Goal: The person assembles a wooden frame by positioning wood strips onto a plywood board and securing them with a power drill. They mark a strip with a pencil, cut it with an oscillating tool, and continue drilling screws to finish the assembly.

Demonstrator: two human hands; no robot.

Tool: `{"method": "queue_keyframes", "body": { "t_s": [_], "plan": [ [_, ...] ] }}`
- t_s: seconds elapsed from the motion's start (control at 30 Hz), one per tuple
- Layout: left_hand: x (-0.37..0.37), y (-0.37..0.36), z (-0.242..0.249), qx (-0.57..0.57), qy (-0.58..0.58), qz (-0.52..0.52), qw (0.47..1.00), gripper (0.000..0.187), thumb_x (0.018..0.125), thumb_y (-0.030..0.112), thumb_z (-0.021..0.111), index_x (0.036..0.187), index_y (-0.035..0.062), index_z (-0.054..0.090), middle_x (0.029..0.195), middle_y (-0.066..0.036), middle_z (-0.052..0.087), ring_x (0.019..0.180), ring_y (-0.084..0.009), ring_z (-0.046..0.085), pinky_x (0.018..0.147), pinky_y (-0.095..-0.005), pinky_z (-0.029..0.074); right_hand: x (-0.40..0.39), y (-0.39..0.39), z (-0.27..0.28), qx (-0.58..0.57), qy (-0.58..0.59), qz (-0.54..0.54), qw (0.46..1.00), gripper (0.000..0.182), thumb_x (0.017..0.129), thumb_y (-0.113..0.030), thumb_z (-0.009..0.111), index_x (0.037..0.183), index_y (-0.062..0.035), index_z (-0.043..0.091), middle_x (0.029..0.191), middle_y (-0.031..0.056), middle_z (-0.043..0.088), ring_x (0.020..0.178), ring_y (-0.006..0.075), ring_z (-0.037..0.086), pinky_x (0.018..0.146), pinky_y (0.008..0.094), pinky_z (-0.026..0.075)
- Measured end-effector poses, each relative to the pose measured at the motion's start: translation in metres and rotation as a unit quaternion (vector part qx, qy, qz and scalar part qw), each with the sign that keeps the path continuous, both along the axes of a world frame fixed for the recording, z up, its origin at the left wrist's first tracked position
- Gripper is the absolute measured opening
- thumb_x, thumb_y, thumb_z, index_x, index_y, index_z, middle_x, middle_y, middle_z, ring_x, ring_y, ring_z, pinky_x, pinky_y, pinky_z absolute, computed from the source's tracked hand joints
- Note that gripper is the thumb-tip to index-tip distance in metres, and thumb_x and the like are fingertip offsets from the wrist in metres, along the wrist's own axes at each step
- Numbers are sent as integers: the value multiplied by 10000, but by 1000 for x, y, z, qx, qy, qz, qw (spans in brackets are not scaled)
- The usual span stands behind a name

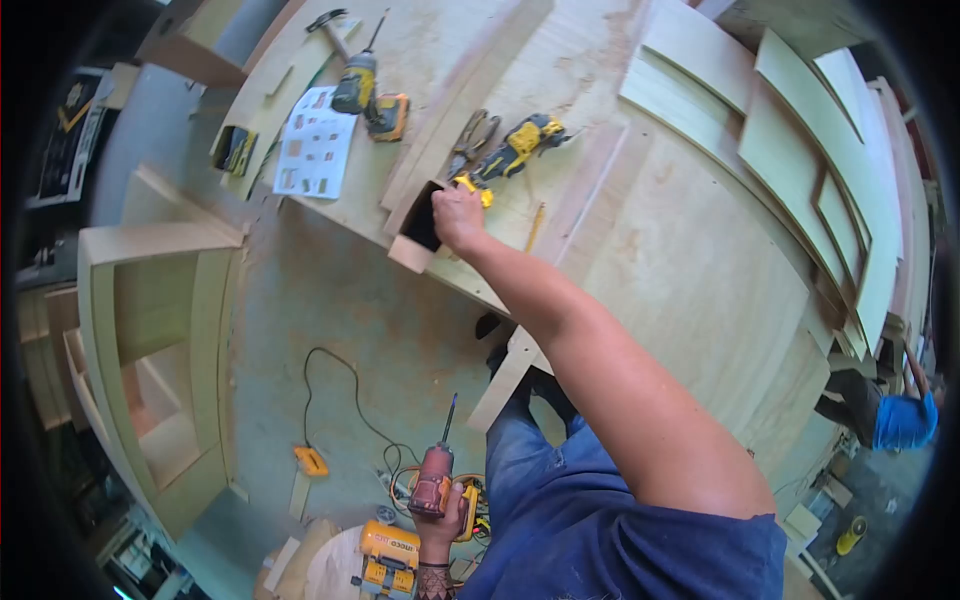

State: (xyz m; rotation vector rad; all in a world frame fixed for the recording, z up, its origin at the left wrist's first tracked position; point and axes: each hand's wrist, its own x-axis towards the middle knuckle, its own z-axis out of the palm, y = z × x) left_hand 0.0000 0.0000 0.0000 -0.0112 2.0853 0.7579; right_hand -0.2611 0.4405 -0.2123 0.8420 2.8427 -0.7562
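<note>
Red driver (pixel 432 482) gripped in left hand (pixel 452 512); right hand (pixel 460 218) at dark-mouthed box (pixel 423 222) on bench (pixel 365 205) (whether closed on anything, cannot tell)

Looks like a woodworking wkshop from where I'm standing. Big plywood worktop (pixel 680 220) fills the far side and right, w/ thin wood sheets (pixel 800 150) piled at far right. On the left, an open bare-wood cabinet frame (pixel 212 330). Plenty of kit about, e.g. a hammer (pixel 328 20), yellow-and-black driver (pixel 355 88), yellow power tool (pixel 520 148) & pencil (pixel 535 228) on the worktop, plus a printed sheet (pixel 313 150) w/ small pics. Nr side has a red driver (pixel 432 482) & yellow machine (pixel 388 550). Hard grey-green floor (pixel 290 290) w/ brownish, dusty-looking patches. Another person (pixel 903 418) in a blue top, far R.
</note>
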Motion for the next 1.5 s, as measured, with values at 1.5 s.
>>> {"method": "queue_keyframes", "body": {
  "t_s": [1.5],
  "plan": [
    [-76, 237, 8, 261, 129, -332, 897, 308, 928, 103, 771, 1201, 14, 660, 1095, -88, 751, 1012, -192, 749, 906, -354, 595, 329, 13, 75, -749, 375, -488, 245, 229, 1088, -76, 546, 1258, 66, 603, 1231, 247, 727, 1180, 346, 737, 1037, 475, 631]
  ]
}}
